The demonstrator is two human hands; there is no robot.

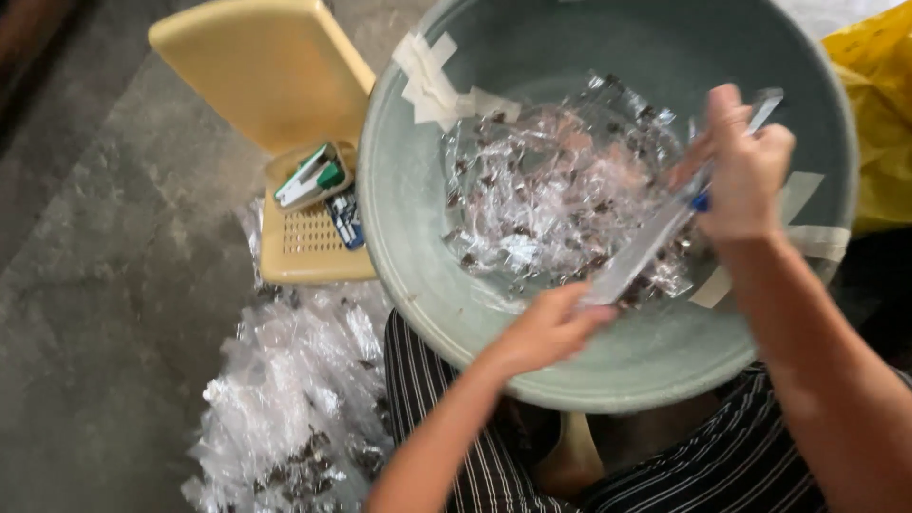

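A large grey-green plastic basin (408,237) rests on my lap, patched with strips of pale tape. Inside lies a heap of small clear plastic packets (546,204) with dark bits in them. My left hand (546,328) grips the lower end of a long clear plastic strip (646,242) over the basin's near side. My right hand (746,166) pinches the upper end of the same strip, together with a small blue thing that is too blurred to identify.
A pale yellow plastic chair (271,71) stands at the upper left, with a green and white stapler (312,176) and a small blue box on its seat. A pile of clear packets (290,399) covers the concrete floor at lower left. A yellow bag (879,104) sits at the right.
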